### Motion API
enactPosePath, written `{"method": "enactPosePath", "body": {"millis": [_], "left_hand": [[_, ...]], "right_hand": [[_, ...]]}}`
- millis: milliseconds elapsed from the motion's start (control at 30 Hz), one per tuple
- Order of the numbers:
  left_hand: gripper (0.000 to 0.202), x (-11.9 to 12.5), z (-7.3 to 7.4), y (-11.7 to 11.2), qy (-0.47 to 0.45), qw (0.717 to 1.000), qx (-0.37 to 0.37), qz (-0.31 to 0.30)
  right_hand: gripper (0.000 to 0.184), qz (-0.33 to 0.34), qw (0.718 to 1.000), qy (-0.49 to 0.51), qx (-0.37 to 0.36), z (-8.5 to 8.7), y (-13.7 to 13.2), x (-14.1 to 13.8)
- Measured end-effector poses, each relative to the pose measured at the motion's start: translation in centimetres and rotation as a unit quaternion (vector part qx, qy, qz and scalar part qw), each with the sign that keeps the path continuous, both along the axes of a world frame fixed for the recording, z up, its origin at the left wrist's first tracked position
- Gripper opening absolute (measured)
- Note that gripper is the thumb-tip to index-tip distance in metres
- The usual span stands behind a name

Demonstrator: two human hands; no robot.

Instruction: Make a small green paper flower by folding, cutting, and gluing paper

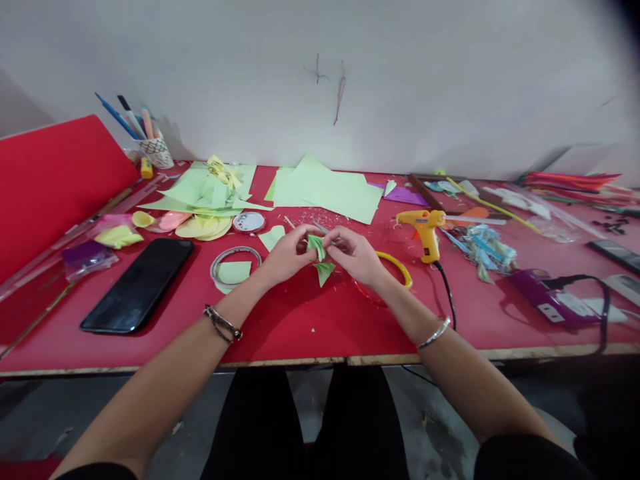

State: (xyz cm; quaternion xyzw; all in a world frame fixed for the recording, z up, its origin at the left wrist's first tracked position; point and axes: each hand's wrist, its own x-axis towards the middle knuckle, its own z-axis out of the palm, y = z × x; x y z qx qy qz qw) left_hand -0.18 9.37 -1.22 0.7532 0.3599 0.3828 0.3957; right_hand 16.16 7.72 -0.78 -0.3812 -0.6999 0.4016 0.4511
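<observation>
pleated green paper (315, 245), one: head view, above the red table (300, 340), between both hands. left hand (293, 247): thumb and fingers pinching its left side. right hand (353, 253): pinching its right edge, fingertips partly hidden. patterned cup (158, 153): pens (131, 119) inside. clear bag (93, 260): purple contents, hard to make out. yellow ring (401, 265): partly hidden by the right forearm. dark device (616, 255): cut off at right.
</observation>
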Motion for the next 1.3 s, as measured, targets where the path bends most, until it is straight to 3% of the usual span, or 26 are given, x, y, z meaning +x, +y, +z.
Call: {"method": "enactPosePath", "body": {"millis": [167, 333, 500, 633, 767, 1100, 1200, 1300], "left_hand": [[0.035, 0.0, 0.4, -0.4, 0.067, 0.995, 0.079, 0.009], [0.035, -0.1, 0.9, -0.7, 0.117, 0.984, 0.135, -0.011], [0.032, -1.3, 1.2, -0.2, 0.180, 0.967, 0.181, 0.000], [0.020, -1.6, 1.2, 0.0, 0.247, 0.952, 0.180, -0.023], [0.026, -1.2, 0.8, -0.4, 0.290, 0.940, 0.166, -0.064], [0.045, 0.1, 0.4, -1.5, 0.382, 0.893, 0.236, -0.025], [0.041, 0.6, 0.2, -1.8, 0.386, 0.888, 0.247, -0.027], [0.032, 0.8, 0.0, -1.8, 0.366, 0.901, 0.232, -0.026]], "right_hand": [[0.013, -0.033, 0.997, -0.032, 0.061, -0.3, 0.2, 0.2], [0.008, -0.065, 0.984, -0.117, 0.117, -0.5, 0.5, 0.6], [0.003, -0.137, 0.989, -0.009, 0.054, -0.5, 1.0, 0.9], [0.004, -0.153, 0.986, 0.063, 0.007, -0.5, 1.3, 0.9], [0.006, -0.149, 0.986, 0.070, -0.007, -0.4, 1.1, 0.8], [0.008, -0.140, 0.985, 0.099, -0.008, -0.5, 1.1, 0.6], [0.007, -0.144, 0.985, 0.095, -0.001, -0.6, 1.1, 0.6], [0.006, -0.146, 0.985, 0.090, 0.003, -0.6, 1.1, 0.6]]}}
